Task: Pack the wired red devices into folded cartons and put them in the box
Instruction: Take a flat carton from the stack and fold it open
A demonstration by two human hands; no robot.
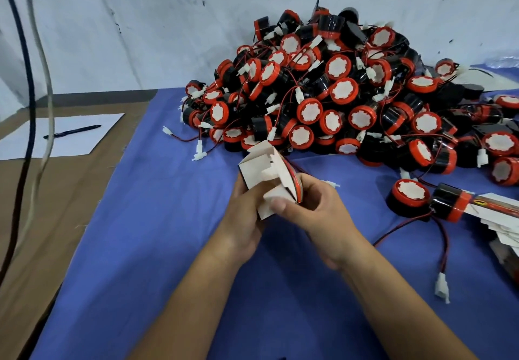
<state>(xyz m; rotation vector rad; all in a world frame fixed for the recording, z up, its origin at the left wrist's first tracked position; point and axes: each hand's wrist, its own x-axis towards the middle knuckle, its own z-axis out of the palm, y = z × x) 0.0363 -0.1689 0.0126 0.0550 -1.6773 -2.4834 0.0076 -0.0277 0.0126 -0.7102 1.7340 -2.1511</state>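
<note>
We see the carton held up just in front of the big pile of red devices, above the blue tabletop. Our left hand grips its near side. Our right hand pinches a flap, thumb on top. The open end tips right, toward the right fingers, which we think will close it.

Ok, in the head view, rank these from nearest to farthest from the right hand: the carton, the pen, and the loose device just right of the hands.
From the right hand:
1. Carton: held in both hands.
2. Loose device: on the blue cloth, to the right.
3. Pen: far left, on white paper.
</note>
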